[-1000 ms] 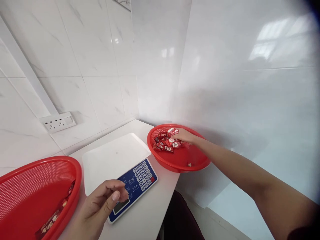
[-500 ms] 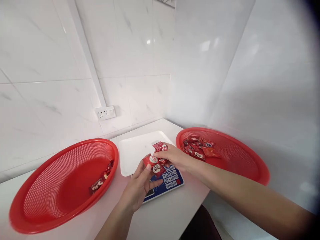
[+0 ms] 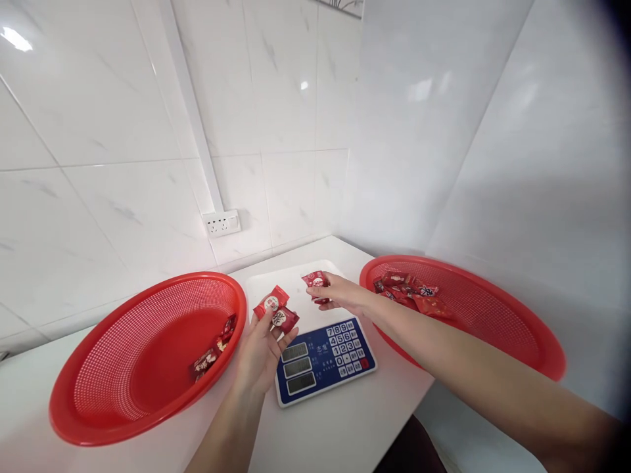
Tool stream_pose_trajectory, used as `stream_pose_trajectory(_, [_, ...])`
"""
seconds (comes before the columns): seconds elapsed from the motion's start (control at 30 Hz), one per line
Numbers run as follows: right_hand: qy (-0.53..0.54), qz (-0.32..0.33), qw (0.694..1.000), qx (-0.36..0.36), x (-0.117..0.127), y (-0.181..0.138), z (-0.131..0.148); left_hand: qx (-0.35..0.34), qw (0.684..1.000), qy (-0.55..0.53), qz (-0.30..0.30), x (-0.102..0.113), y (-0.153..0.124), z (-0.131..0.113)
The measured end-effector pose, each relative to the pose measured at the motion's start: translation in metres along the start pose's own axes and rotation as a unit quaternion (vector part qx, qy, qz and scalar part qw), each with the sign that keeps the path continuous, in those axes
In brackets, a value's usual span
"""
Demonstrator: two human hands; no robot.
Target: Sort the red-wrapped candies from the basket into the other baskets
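Observation:
Two red-wrapped candies [image 3: 280, 315] are pinched in my left hand [image 3: 261, 351], between thumb and fingers, over the near left part of the white weighing pan [image 3: 261, 284]. My right hand [image 3: 340, 292] grips a red and pink candy packet [image 3: 314, 281] above the pan's right side; something darker red shows beneath it, partly hidden by the fingers. Under and between my hands lies the digital scale [image 3: 320, 361], with a blue panel, number keys and three small displays.
A red mesh basket [image 3: 148, 289] on the left holds a few wrapped packets [image 3: 214, 351] along its right side. Another red basket [image 3: 537, 348] on the right holds several red packets [image 3: 409, 292]. A socket strip [image 3: 221, 223] is on the tiled wall behind the white table [image 3: 315, 427].
My hands have moved apart, splitting the bunch of candies between them. The left one shifted left with two candies; the scale's panel is now uncovered. The view has turned slightly left.

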State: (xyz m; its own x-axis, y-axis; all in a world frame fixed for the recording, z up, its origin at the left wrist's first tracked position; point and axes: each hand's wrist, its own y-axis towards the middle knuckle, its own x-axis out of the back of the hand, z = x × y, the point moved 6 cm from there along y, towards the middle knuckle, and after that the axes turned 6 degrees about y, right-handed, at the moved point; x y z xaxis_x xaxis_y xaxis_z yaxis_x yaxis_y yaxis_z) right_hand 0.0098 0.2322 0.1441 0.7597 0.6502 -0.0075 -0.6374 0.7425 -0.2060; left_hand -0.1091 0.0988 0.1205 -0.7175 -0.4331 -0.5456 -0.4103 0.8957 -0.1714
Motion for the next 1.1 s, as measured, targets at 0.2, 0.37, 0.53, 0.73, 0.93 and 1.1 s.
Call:
stream_pose_trajectory(0.2, [-0.087, -0.06, 0.994, 0.015, 0.02, 0.014, -0.008, -0.008, 1.0, -0.021, -0.018, 0.005, -0.002, -0.008])
stream_pose_trajectory(0.37, [-0.143, -0.088, 0.985, 0.044, 0.029, 0.019, -0.009, -0.01, 1.0, -0.019, -0.01, 0.003, -0.004, -0.011])
stream_pose_trajectory(0.53, [-0.205, -0.096, 0.973, 0.052, 0.032, 0.018, -0.008, -0.005, 1.0, 0.0, -0.009, 0.002, -0.004, -0.011])
stream_pose_trajectory(0.73, [-0.301, -0.101, 0.945, 0.078, 0.038, 0.017, -0.002, -0.004, 1.0, 0.017, -0.007, 0.002, -0.005, -0.01])
stream_pose_trajectory(0.93, [-0.373, -0.094, 0.916, 0.114, 0.04, 0.012, 0.003, 0.011, 1.0, 0.029, 0.006, -0.002, -0.007, -0.008])
stream_pose_trajectory(1.1, [-0.37, -0.109, 0.907, 0.167, 0.025, -0.005, 0.018, -0.002, 0.993, 0.116, 0.025, -0.004, -0.008, -0.006])
